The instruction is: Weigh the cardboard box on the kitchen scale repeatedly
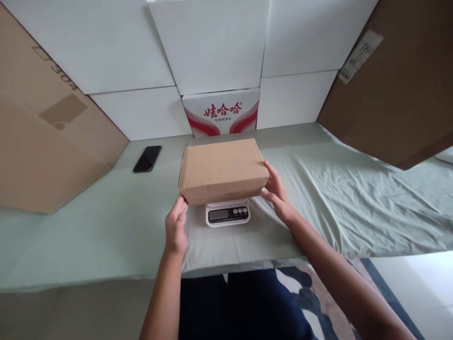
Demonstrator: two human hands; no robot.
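Note:
A closed brown cardboard box (222, 165) is over a white digital scale (228, 214), covering the scale's rear part. The scale's dark display and several round buttons show in front of the box; no reading can be made out. My left hand (177, 224) grips the box's near left corner, fingers partly tucked underneath. At the right side, my right hand (276, 193) holds the box with its fingers along the edge and the thumb low at the near corner. Whether the box rests fully on the scale cannot be told.
A black smartphone (147, 158) lies on the pale green cloth (123, 231) to the left. White panels (212, 47) and a white carton with red printing (222, 113) stand behind. Large cardboard sheets (53, 127) flank the left side, with another cardboard piece (399, 89) at right.

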